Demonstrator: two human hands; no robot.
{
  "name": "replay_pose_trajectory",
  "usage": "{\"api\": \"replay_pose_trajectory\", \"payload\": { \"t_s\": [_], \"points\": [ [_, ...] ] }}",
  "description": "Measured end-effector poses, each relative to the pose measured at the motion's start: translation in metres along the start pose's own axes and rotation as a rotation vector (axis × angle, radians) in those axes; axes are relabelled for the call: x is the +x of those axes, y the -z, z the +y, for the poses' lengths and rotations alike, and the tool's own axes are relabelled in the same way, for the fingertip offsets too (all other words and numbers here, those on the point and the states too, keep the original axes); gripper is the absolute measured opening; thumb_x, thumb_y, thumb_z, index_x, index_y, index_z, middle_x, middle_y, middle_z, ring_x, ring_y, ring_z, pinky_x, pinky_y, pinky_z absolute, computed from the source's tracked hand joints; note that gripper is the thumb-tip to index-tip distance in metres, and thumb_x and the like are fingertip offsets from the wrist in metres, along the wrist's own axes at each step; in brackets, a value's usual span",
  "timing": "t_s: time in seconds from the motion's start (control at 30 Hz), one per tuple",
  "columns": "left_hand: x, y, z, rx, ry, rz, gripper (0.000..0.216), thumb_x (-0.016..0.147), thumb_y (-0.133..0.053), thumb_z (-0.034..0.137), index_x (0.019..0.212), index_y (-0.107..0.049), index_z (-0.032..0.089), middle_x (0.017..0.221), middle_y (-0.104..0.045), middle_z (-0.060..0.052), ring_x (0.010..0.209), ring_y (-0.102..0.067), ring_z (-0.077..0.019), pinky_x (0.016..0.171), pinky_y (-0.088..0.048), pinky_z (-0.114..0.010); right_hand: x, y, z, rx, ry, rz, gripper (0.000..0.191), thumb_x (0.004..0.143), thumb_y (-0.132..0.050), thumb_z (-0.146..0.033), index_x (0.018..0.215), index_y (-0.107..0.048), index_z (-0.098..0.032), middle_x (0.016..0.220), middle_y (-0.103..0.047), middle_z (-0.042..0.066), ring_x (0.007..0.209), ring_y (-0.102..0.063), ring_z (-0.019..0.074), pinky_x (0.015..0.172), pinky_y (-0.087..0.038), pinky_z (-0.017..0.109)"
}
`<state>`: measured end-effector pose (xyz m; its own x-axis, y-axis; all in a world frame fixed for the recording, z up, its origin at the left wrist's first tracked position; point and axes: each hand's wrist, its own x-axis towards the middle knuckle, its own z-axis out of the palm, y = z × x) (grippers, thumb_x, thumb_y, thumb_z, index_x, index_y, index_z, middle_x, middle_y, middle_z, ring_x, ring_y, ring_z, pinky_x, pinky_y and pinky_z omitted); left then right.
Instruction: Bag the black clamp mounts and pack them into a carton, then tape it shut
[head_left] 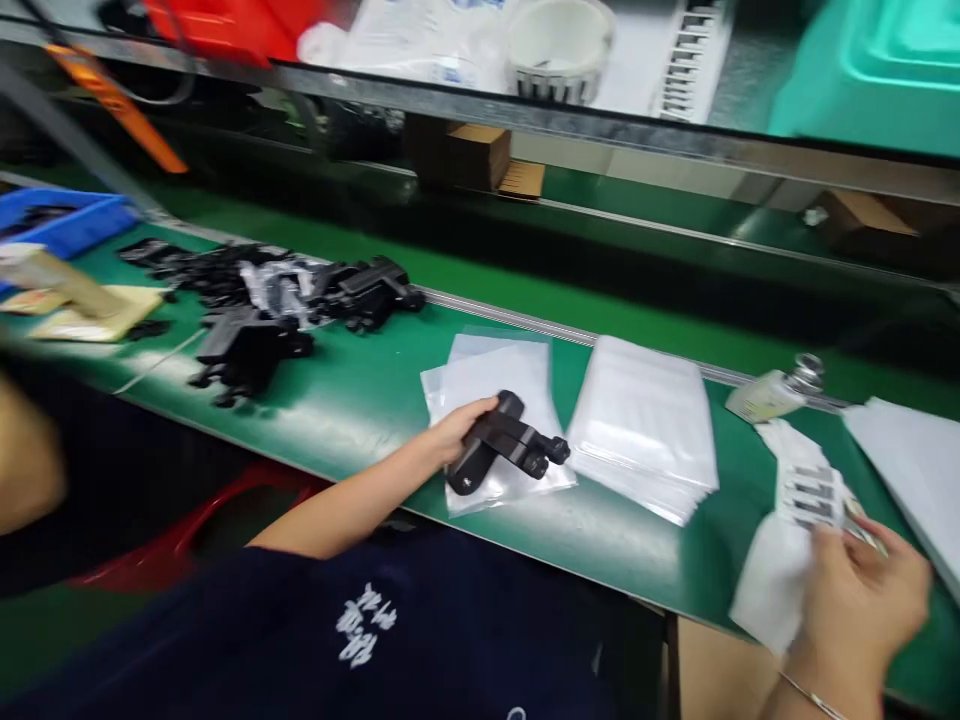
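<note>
The left hand's (459, 432) fingers grip a black hinged bracket (489, 446) above clear plastic bags (491, 366); its thick bar lies crosswise to them, its jointed arm pointing toward the right hand (866, 588), whose fingers pinch a printed label strip (808, 488).

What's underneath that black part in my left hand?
Plastic bags on the green bench show around the black part in your left hand; the patch directly beneath it is hidden.

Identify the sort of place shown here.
Probably a factory or workshop bench: a green worktop holding a heap of black parts, a stack of plastic sleeves and a blue bin.
</note>
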<state>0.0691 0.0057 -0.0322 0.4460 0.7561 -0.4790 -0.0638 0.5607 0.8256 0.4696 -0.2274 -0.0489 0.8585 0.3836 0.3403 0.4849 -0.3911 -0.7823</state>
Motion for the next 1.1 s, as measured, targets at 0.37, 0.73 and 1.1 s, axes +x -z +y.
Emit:
{"api": "replay_pose_trajectory", "payload": {
  "t_s": [0.37,0.73,1.1],
  "points": [
    [0.014,0.028,-0.003,0.999,-0.45,0.334,0.055,0.084,-0.05,0.046,0.132,-0.051,0.019,0.141,-0.049,-0.013,0.129,-0.048,-0.0354,0.1,-0.047,-0.049,-0.052,-0.023,-0.057,0.522,-0.16,-0.284,0.037,0.071,-0.076,-0.038,0.104,-0.07,-0.021,0.092,-0.07,0.005,0.08,-0.061,0.018,0.072,-0.051,0.033],
    [0.002,-0.126,-0.013,0.919,-0.7,-0.515,0.036,0.094,-0.044,0.035,0.122,-0.062,0.022,0.117,-0.07,-0.008,0.108,-0.066,-0.022,0.095,-0.053,-0.039,-0.062,-0.031,-0.063,0.57,-0.14,-0.352,0.023,0.071,-0.074,-0.036,0.082,-0.06,-0.022,0.074,-0.06,-0.002,0.069,-0.056,0.0145,0.065,-0.046,0.028],
    [0.037,-0.233,-0.057,0.705,-0.586,-0.829,0.074,0.092,-0.032,0.071,0.119,-0.067,0.013,0.127,-0.066,-0.014,0.12,-0.06,-0.0286,0.107,-0.044,-0.045,-0.094,0.015,-0.059,0.267,0.063,0.041,0.013,0.087,-0.059,-0.035,0.081,-0.065,-0.024,0.119,-0.063,0.006,0.127,-0.049,0.0244,0.11,-0.036,0.045]
  ]
}}
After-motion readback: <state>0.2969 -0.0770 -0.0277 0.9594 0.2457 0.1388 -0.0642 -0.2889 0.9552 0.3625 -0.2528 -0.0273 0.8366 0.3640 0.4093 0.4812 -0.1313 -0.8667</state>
